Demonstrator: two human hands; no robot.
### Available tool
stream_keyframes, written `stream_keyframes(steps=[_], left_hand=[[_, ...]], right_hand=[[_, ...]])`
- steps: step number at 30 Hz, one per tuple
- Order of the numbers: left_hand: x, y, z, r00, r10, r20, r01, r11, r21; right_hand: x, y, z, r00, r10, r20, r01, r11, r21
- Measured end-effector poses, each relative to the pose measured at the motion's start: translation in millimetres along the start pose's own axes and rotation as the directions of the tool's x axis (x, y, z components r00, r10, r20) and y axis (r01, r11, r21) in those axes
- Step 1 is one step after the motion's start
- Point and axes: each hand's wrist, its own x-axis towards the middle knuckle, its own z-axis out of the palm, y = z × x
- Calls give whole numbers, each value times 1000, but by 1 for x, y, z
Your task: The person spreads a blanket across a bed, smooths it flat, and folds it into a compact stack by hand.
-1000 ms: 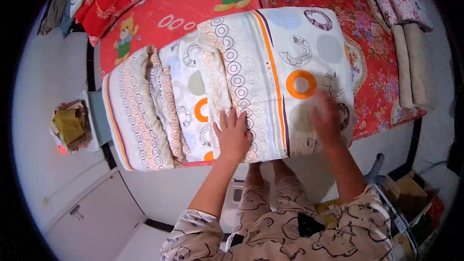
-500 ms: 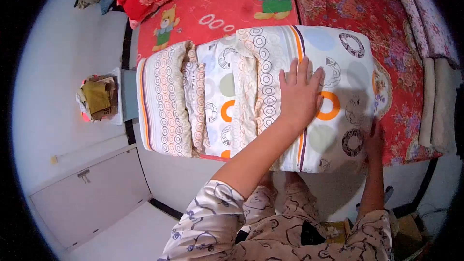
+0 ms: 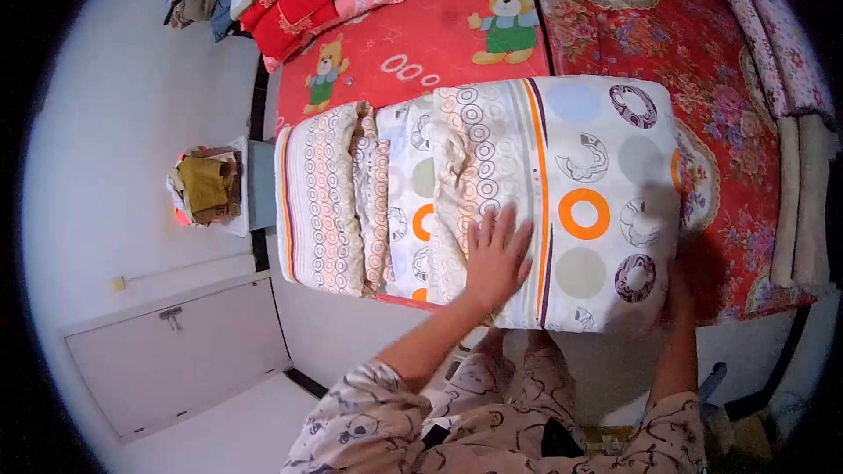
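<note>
A thick folded quilt with printed circles, rings and orange and purple stripes lies along the near edge of the bed. Its left fold and right part have gathered, crinkled edges that face each other across a gap where an inner layer shows. My left hand rests flat on the quilt, fingers spread, just left of the orange stripe. Against the quilt's right end, low and in shadow, is my right hand; its fingers are blurred and partly hidden.
The bed has a red bear-print cover and a red floral cover. Piled clothes and pillows lie at the far left. Rolled floral bedding lines the right side. A small stand with bags stands left, above a white cabinet door.
My left hand has slid left and nearer me across the quilt, from right of the stripes to left of them. My right hand stays at the right end. The whole view has shifted slightly.
</note>
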Motion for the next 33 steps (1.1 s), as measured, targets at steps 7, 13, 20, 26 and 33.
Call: stream_keyframes(steps=[7,13,20,26,33], left_hand=[[-44,-10,27,966,-223,128,236,967,-98],[-34,-19,-3,941,-216,-262,78,889,-451],[-44,-50,49,984,-165,-69,71,714,-696],[-81,-127,61,961,-184,207,238,163,-957],[-219,-255,55,783,-294,548,527,-152,-836]], right_hand=[[-36,-27,-3,967,-4,-253,-31,991,-133],[-73,-64,0,963,-45,-265,40,999,-23],[-160,-163,54,984,26,179,-110,872,477],[-268,-273,131,904,-428,-12,360,746,560],[-421,-429,266,820,-432,376,328,892,310]])
